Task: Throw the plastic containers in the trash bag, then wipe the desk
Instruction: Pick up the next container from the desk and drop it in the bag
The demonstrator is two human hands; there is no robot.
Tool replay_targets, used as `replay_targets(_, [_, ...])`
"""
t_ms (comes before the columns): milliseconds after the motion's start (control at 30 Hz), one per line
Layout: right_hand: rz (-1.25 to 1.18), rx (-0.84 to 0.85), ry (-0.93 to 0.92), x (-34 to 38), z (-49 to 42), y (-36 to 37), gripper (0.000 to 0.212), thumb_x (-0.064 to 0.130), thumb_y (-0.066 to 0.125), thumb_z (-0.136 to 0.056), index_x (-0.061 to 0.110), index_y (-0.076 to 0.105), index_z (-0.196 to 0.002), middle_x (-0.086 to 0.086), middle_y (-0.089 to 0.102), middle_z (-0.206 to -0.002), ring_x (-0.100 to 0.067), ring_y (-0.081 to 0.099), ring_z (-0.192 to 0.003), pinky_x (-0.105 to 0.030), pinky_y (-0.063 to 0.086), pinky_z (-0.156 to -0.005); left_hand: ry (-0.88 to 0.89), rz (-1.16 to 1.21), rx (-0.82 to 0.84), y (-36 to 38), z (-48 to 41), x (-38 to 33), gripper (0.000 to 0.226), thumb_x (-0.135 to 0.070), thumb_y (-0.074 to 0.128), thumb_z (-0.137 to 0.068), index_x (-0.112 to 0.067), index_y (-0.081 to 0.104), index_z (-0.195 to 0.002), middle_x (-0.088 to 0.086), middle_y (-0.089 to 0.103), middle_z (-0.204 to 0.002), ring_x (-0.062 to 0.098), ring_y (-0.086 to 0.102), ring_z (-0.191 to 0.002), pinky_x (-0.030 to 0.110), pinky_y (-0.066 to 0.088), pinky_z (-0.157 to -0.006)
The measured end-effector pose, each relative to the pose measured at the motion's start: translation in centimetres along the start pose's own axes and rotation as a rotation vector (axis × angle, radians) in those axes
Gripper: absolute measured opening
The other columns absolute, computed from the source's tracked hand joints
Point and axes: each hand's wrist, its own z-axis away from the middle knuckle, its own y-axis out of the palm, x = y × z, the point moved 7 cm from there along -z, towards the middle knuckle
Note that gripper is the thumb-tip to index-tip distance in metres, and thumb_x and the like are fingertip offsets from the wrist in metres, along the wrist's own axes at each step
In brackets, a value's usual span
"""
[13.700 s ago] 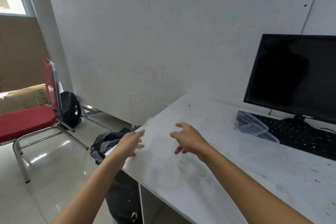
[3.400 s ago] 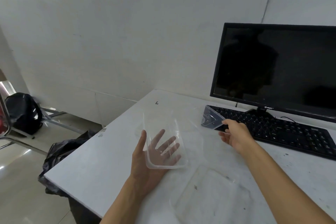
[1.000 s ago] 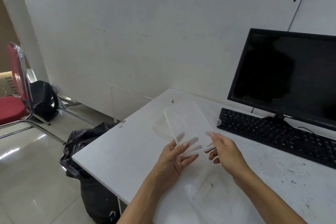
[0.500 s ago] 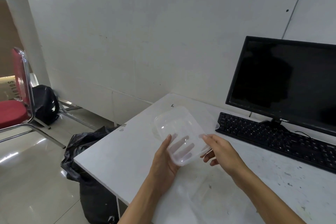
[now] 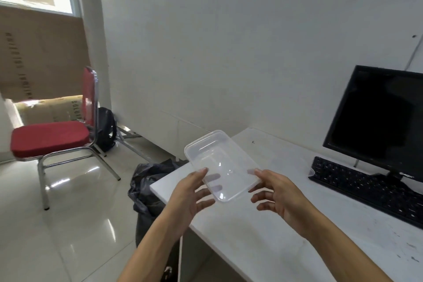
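On my feed both hands are up in front of me over the left end of the white desk (image 5: 251,236), w/ a clear plastic container (image 5: 219,160) between them. It's off the desk surface, tilted, far end pointing up-left toward the wall, open side facing me as far as I can tell. Left hand (image 5: 190,192) has it: thumb on the near-left rim, fingers spread under the base and visible thru the plastic. Right hand (image 5: 279,197) is loose and spread, one fingertip touching the container's near-right corner, other fingers hanging free below it, gripping nothing. Black trash bag (image 5: 148,181) sits on the floor against the desk's left edge, just below and left of the container. On the desk to the right: black keyboard (image 5: 366,188) w/ a dark monitor (image 5: 377,117) behind it. A small bit of clear plastic (image 5: 310,173) shows at the keyboard's left corner, can't tell what it is. Further left on the tiled floor, a red chair (image 5: 50,137) w/ a black backpack (image 5: 105,128) behind it, and brown cardboard (image 5: 45,52) under the window
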Motion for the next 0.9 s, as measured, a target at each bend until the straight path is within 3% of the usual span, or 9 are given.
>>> replay_targets(233, [0.003, 0.014, -0.084, 2.4, -2.7, 3.9, 0.026, 0.026, 0.057, -0.098, 0.011, 0.07, -0.113, -0.013, 0.066, -0.079, -0.026, 0.07, -0.067, -0.035, 0.059, -0.063, 0.013, -0.063, -0.15, -7.6, 0.9, -3.6, 0.04, -0.045, 0.053, -0.097, -0.017, 0.067, -0.122, 0.005, 0.075, -0.116, 0.023, 0.075, -0.097, 0.03, 0.057, -0.065])
replay_targets(400, [-0.016, -0.01, -0.054, 3.8, -8.4, 4.7, 0.027, 0.018, 0.058, -0.095, -0.001, 0.069, -0.111, -0.019, 0.059, -0.079, -0.026, 0.065, -0.057, -0.032, 0.059, -0.055, 0.02, -0.039, -0.382, -15.5, -1.0, -3.7, 0.031, -0.037, 0.049, -0.101, -0.018, 0.063, -0.122, 0.004, 0.077, -0.111, 0.021, 0.076, -0.095, 0.029, 0.058, -0.066])
replay_targets(633, [0.141, -0.006, -0.037, 4.4, -19.7, 7.1, 0.029, 0.024, 0.066, -0.093, -0.001, 0.068, -0.108, -0.019, 0.056, -0.082, -0.028, 0.067, -0.061, -0.037, 0.061, -0.062, -0.146, -0.169, -0.709, -25.1, -8.0, 1.5, 0.02, -0.027, 0.062, -0.095, -0.01, 0.062, -0.107, 0.011, 0.066, -0.11, 0.022, 0.064, -0.095, 0.034, 0.053, -0.071])
replay_targets(767, [0.344, 0.044, -0.039, 3.0, -26.6, 9.7, 0.022, 0.026, 0.064, -0.095, 0.007, 0.072, -0.101, -0.016, 0.065, -0.075, -0.026, 0.07, -0.059, -0.041, 0.063, -0.065, -0.281, -0.532, -0.868, -28.6, -12.9, 3.1, 0.05, -0.056, 0.072, -0.078, -0.012, 0.064, -0.099, 0.01, 0.067, -0.103, 0.026, 0.063, -0.095, 0.039, 0.052, -0.073])
replay_targets(833, [0.464, 0.098, -0.002, 1.5, -29.4, 11.3, 0.019, 0.027, 0.063, -0.094, 0.011, 0.072, -0.099, -0.014, 0.068, -0.071, -0.025, 0.072, -0.058, -0.041, 0.064, -0.065, -0.391, -0.691, -0.845, -29.5, -15.7, 4.0, 0.086, -0.072, 0.073, -0.064, -0.006, 0.061, -0.119, 0.015, 0.065, -0.118, 0.035, 0.061, -0.112, 0.049, 0.054, -0.091])
replay_targets(900, [0.616, 0.166, 0.049, -0.4, -32.0, 13.1, 0.02, 0.03, 0.062, -0.093, 0.013, 0.07, -0.098, -0.011, 0.069, -0.068, -0.023, 0.073, -0.058, -0.034, 0.062, -0.058, -0.491, -0.742, -0.755, -29.9, -18.2, 5.4, 0.13, -0.081, 0.076, -0.047, -0.003, 0.038, -0.144, 0.019, 0.052, -0.14, 0.038, 0.054, -0.126, 0.052, 0.05, -0.101])
